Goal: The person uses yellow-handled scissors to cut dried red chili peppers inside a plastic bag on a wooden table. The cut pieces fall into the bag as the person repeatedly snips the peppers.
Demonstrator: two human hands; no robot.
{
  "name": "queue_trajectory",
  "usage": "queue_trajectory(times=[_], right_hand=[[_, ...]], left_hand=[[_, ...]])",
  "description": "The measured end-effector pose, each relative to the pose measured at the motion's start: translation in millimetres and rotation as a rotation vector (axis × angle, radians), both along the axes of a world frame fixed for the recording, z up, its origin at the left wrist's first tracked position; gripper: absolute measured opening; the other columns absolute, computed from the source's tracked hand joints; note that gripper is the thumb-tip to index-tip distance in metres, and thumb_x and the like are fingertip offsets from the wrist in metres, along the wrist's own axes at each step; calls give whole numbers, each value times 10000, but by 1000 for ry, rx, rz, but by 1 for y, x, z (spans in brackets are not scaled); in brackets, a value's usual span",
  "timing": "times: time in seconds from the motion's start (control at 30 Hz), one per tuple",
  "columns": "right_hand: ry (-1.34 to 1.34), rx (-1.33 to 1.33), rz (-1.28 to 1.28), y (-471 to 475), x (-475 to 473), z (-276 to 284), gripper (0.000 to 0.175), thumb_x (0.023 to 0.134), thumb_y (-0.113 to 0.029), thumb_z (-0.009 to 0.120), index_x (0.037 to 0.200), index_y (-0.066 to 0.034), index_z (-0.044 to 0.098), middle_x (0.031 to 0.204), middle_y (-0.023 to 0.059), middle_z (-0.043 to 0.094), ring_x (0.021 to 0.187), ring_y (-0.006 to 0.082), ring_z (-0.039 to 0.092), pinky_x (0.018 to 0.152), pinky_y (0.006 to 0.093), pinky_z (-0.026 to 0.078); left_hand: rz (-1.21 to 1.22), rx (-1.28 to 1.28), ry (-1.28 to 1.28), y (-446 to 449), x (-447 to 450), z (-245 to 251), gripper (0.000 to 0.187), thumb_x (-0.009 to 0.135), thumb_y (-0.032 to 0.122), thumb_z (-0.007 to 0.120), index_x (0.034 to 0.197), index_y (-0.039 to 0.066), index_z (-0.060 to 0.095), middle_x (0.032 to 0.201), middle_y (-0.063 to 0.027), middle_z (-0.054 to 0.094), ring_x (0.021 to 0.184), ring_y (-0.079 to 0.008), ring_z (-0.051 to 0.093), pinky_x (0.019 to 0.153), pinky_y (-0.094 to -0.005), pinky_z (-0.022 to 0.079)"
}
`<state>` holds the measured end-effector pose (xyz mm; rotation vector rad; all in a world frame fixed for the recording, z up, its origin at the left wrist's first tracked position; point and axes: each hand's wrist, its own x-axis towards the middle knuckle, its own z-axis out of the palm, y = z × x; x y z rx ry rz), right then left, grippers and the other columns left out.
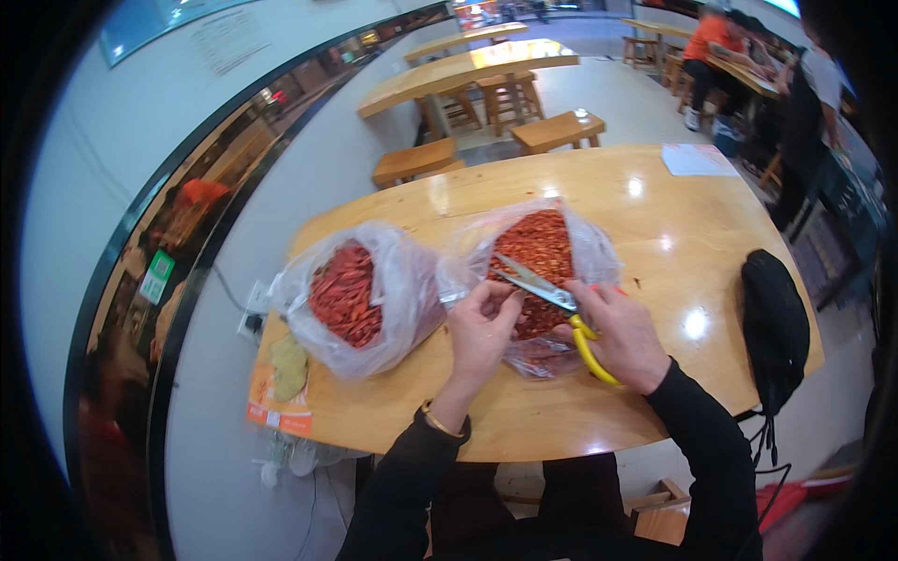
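My right hand (617,333) grips a pair of scissors (544,286) with yellow and red on its handles. The blades point left and stand slightly apart over an open plastic bag (593,242) of cut dried red chilies (537,242). Close below the blades, my left hand (485,326) has its thumb and fingertips pinched together; whether a small piece of chili is between them is hard to make out. To the left of that hand, a second plastic bag (414,280) stands open, with whole dried red chilies (344,294) inside.
The bags stand on a wooden table (519,421). A black pouch (774,329) lies at its right edge, a paper sheet (694,160) at the far right corner. A yellowish cloth-like item (287,368) lies on an orange printed sheet (280,417). People sit and stand beyond, at right.
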<state>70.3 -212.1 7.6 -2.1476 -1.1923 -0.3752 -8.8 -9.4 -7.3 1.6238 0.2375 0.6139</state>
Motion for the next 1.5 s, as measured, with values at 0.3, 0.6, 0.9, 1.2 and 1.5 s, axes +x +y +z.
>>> queue_trajectory(times=[0.3,0.6,0.9,1.2,1.5], right_hand=[[4,104,-51,-1,8,3,574,836,-270,844,1316,-48,621,965,156,629,885,361,647,737,442,513],[10,99,-50,-5,9,-2,564,843,-268,840,1316,-59,615,985,159,631,870,366,647,726,447,507],[24,80,-44,-2,12,-6,568,826,-275,851,1301,-61,624,931,155,636,849,358,649,720,449,507],[11,86,-7,-1,9,-4,576,827,-276,848,1306,-46,626,920,137,649,856,348,652,725,442,506],[72,142,5,-1,10,-4,573,834,-287,852,1310,-63,627,887,115,635,800,311,638,698,422,499]], left_hand=[[240,628,-215,0,-11,11,273,895,-51,661,1157,17,697,1083,-101,647,741,-160,620,608,-278,500],[692,1027,-124,123,-71,71,235,907,-18,621,1096,43,747,1026,-98,678,746,-190,629,673,-311,520],[509,1400,452,205,-48,51,191,878,92,615,987,75,771,1002,-172,699,964,-400,690,859,-488,560],[656,1316,246,192,-55,67,135,915,122,652,1010,51,716,900,-160,684,888,-383,690,779,-489,549],[197,409,-93,47,-50,87,141,1004,91,664,1060,-38,676,845,-117,764,705,-123,729,605,-260,565]])
